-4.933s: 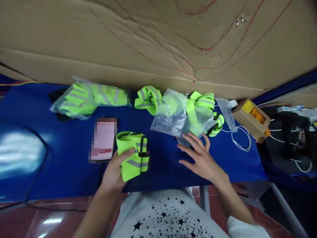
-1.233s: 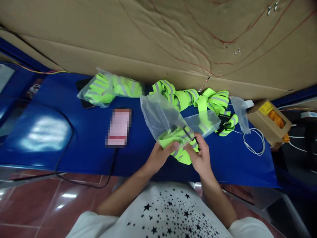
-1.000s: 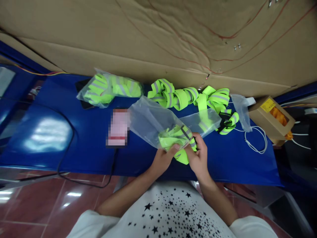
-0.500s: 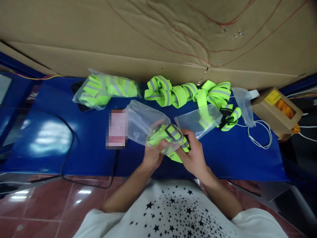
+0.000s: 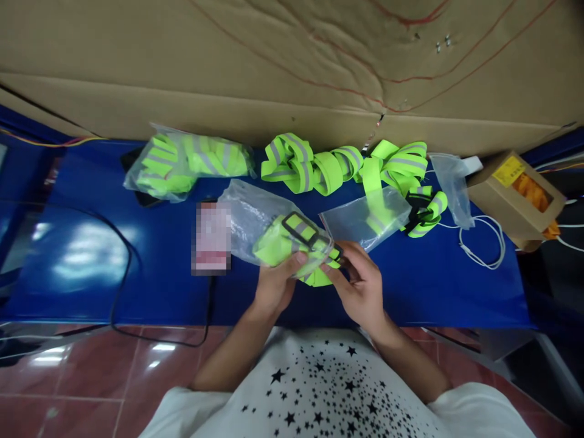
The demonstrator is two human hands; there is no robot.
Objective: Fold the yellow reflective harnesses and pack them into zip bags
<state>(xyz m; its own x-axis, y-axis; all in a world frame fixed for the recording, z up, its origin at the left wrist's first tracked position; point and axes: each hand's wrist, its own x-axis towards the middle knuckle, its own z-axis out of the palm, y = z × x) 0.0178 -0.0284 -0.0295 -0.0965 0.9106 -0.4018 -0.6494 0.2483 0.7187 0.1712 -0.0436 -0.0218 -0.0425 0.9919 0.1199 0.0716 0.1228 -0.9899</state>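
Note:
A neon-yellow reflective strap [image 5: 274,244] with a grey stripe and black buckles lies bunched, mostly inside a clear plastic bag [image 5: 244,204]. My left hand [image 5: 275,285] is closed around the bag and the strap within it, thumb on top. At the bag's mouth, my right hand [image 5: 364,285] pinches the strap's end by a black buckle piece. Part of the strap hangs out below the bag between my hands. A second clear bag [image 5: 351,219] lies flat just beyond my right hand, partly over another strap's tail.
Several coiled reflective straps [image 5: 328,173] lie along the back of the blue table [image 5: 433,286]. Packed bags [image 5: 182,164] of straps lie back left, above a blurred phone-like object [image 5: 212,237]. At right are a white cable [image 5: 483,264] and a cardboard box [image 5: 515,201]. A cardboard panel [image 5: 205,91] stands behind.
The strap has slid further left into the bag, its large buckle now deeper inside. My right hand's fingers have shifted to the strap's end. The view has moved slightly.

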